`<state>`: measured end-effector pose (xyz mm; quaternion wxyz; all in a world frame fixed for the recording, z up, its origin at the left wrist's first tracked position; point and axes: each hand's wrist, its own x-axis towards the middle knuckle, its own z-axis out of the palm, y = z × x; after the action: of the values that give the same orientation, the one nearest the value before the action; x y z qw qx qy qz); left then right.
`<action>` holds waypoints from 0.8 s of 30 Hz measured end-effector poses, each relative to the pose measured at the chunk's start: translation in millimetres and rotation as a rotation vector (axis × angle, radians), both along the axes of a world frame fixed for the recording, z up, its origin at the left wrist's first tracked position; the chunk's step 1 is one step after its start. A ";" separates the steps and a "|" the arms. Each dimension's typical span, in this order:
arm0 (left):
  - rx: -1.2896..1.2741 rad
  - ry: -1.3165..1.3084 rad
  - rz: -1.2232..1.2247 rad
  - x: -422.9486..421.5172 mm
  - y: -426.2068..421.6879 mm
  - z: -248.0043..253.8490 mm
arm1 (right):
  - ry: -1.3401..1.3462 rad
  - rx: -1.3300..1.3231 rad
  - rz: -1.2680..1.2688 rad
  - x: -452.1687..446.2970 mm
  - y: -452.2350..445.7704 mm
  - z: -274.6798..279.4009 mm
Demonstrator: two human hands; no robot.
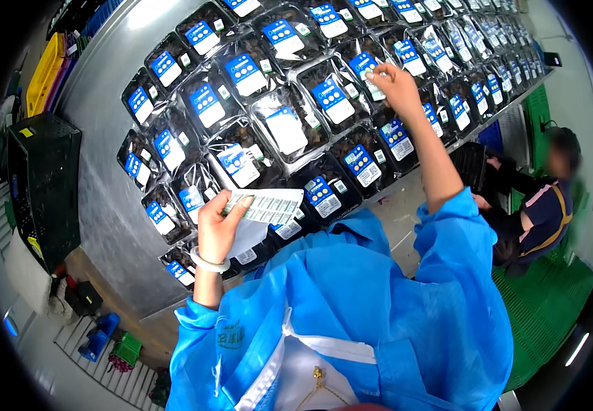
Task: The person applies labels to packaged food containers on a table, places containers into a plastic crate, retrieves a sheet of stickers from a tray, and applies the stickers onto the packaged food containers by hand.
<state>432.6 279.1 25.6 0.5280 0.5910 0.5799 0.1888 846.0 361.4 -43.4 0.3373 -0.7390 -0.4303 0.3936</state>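
My left hand (pixel 218 222), with a pale bangle at the wrist, is closed on a sheet of small printed stickers (pixel 272 207), thumb on top. The sheet is held over the nearer black packs. My right hand (pixel 396 85) reaches to a film-wrapped black pack (pixel 355 60) and touches or hovers just over its blue-and-white label. Its thumb and forefinger are pinched together; what is between them, if anything, is too small to make out. Around both hands lie film-wrapped packs with dark contents, such as this pack (pixel 331 101), many bearing a small white sticker beside the label.
Packs stand in close rows along the metal table (pixel 108 185). A black crate (pixel 44 185) and a yellow crate (pixel 45 74) are at the left. At the right, a person (pixel 543 212) is beside a dark crate (pixel 464 164), near green slatted flooring (pixel 543 318).
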 end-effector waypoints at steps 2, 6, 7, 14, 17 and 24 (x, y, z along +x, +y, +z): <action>-0.059 -0.014 0.033 13.4 4.8 0.8 | -0.070 -0.100 0.139 27.4 25.9 -20.0; -0.077 0.065 -0.032 24.3 16.3 -3.9 | -0.272 -0.112 0.215 40.3 63.9 -63.0; -0.072 0.096 -0.044 24.8 20.0 -5.6 | -0.329 -0.106 0.252 41.9 70.4 -72.5; -0.070 0.140 -0.046 25.6 32.4 -12.0 | -0.672 -0.077 0.319 21.4 72.5 -55.7; -0.012 0.131 -0.056 24.8 32.5 -18.4 | 0.126 -0.078 0.385 2.3 60.3 -47.6; 0.032 0.092 -0.089 18.4 23.4 -26.6 | -0.008 -0.078 0.600 -50.1 55.8 -69.4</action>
<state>451.0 302.6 -1.0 0.4993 0.6325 0.5735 0.1471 795.9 417.2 -112.8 0.1756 -0.5930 -0.6151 0.4891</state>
